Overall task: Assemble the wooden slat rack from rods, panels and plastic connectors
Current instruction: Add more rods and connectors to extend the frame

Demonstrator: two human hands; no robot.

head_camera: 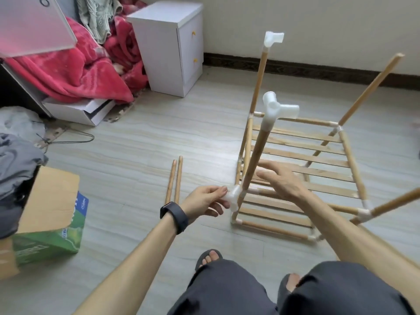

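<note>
The partly built wooden slat rack stands on the floor in front of me, with slat panels and upright rods. My left hand pinches the white plastic corner connector at the rack's near left corner. An upright rod rises from that connector and carries a white three-way connector on top. My right hand hovers with fingers spread just right of that rod, holding nothing. A second upright behind bears another white connector. Two loose rods lie on the floor to the left.
A green cardboard box with open flaps sits at the left. A white bedside cabinet stands at the back beside a red blanket. My sandalled feet and knees are at the bottom. Bare rods jut up on the right.
</note>
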